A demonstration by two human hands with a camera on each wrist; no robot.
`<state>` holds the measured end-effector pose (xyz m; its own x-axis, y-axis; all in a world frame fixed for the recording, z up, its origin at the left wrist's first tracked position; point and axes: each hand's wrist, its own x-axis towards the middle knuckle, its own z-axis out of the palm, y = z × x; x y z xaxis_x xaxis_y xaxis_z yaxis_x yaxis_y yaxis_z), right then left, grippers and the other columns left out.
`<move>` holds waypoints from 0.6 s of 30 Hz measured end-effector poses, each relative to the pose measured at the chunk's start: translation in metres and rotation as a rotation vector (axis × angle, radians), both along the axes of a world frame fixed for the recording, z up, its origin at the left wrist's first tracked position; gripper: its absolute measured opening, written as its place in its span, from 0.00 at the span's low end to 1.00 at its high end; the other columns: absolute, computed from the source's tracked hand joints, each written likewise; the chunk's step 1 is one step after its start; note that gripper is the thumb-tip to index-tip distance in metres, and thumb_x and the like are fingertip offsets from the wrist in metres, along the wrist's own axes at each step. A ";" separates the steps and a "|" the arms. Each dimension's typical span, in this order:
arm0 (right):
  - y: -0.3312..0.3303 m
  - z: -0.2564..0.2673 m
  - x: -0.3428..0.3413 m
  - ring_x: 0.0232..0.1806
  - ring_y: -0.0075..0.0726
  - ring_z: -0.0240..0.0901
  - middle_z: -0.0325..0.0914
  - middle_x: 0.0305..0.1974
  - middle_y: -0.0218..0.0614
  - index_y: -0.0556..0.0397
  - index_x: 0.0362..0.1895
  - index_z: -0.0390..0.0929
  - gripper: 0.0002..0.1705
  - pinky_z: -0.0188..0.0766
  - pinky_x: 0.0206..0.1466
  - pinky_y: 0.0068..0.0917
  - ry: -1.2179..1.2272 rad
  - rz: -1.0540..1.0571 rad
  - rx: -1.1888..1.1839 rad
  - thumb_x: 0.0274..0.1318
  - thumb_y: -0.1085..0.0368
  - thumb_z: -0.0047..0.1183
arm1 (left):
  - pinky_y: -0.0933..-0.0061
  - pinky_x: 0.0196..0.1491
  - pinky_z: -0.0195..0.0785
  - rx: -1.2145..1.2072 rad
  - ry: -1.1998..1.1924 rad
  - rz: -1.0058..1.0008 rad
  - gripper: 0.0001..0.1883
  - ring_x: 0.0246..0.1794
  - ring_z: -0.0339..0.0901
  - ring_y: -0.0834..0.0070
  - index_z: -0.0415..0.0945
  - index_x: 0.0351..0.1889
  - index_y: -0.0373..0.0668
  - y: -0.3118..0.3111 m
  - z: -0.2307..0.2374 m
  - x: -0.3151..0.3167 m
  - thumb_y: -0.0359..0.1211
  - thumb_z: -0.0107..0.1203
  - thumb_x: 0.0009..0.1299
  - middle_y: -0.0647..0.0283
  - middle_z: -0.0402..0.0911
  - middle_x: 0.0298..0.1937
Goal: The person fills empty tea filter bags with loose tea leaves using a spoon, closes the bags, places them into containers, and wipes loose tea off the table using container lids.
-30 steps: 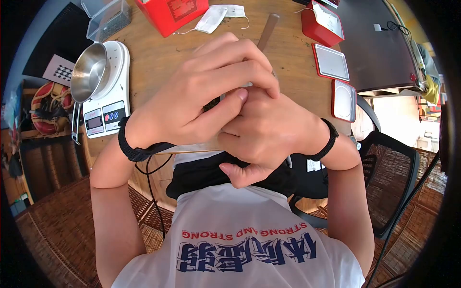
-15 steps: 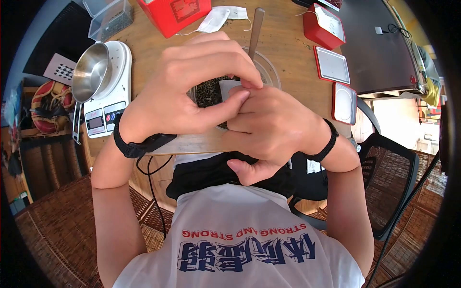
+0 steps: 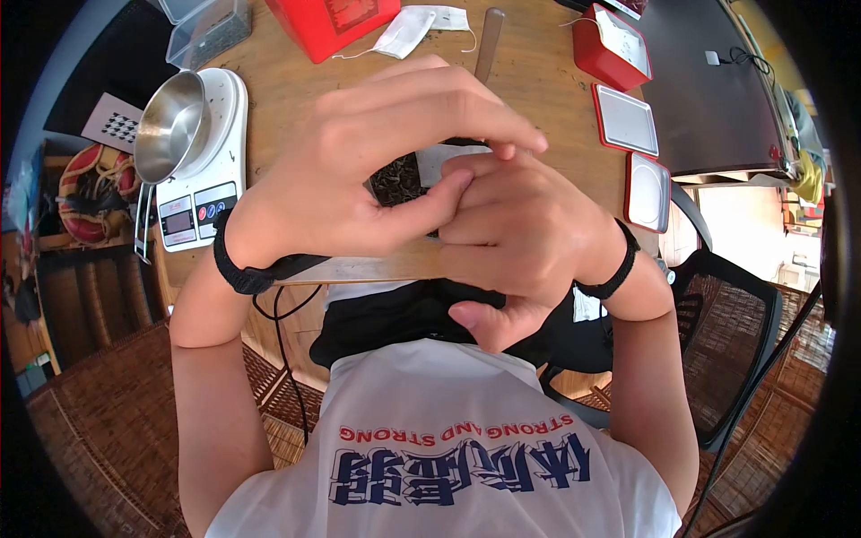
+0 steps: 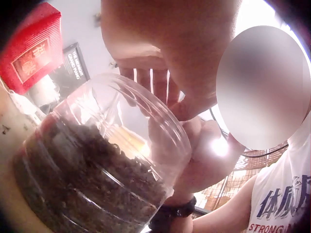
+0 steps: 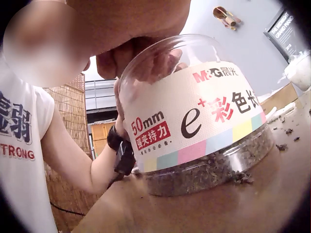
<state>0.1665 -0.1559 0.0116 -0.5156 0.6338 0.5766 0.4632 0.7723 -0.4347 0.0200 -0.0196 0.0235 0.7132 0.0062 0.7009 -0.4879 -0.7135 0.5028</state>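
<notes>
one change, mid-frame: we see the left hand spread thumb and fingers wider, exposing dark leaves in the jar; right hand curls, contents we cannot tell.

A clear, round plastic jar, its cream label printed "M&G" above a band of pastel blocks, stands open-mouthed on a brown wooden table, partly filled with dark, dried, curled leaves. From above, a flat whitish sheet, partly hidden, shows beside the leaves.
</notes>
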 end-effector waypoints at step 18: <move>0.001 0.008 0.012 0.13 0.42 0.53 0.54 0.13 0.29 0.54 0.12 0.63 0.26 0.52 0.20 0.36 0.249 -0.086 0.095 0.62 0.55 0.46 | 0.69 0.39 0.72 -0.001 0.042 0.006 0.15 0.33 0.77 0.64 0.85 0.37 0.35 0.009 0.002 -0.008 0.17 0.60 0.50 0.59 0.83 0.31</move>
